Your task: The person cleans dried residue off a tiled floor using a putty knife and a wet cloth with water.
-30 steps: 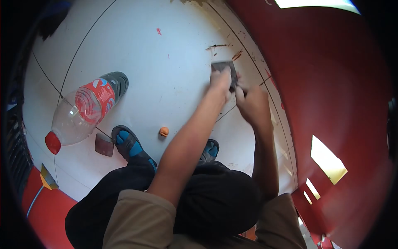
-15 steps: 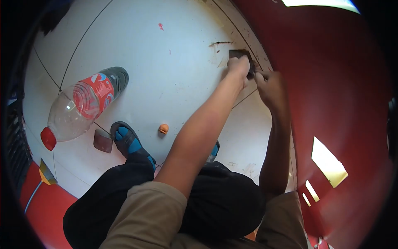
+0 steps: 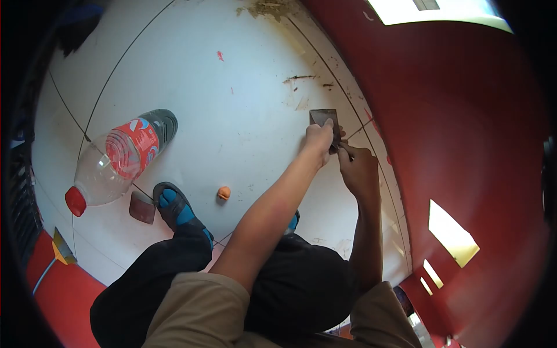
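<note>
Both my hands are together over the white tiled floor, near the red wall. My left hand (image 3: 319, 141) is closed around a dark flat rectangular plate (image 3: 323, 118), its thumb lying along the face. The plate's far edge sticks out beyond my fingers. Just to the right, my right hand (image 3: 358, 168) is closed, with its fingertips pinched at the plate's near end. Whether those fingertips grip the plate or something small beside it is hidden. Brown scrape marks (image 3: 301, 78) and dark flakes lie on the tiles beyond the plate.
A large plastic bottle (image 3: 130, 148) with a red cap lies at left. Near my sandalled foot (image 3: 177, 209) are a brown flat square piece (image 3: 142, 207) and a small orange lump (image 3: 224, 192). The red wall (image 3: 441, 127) curves along the right. More brown dirt (image 3: 267, 8) is at the top.
Both hands have drawn back toward me with the plate, away from the brown marks. More of the plate's face now shows. The view has also shifted slightly.
</note>
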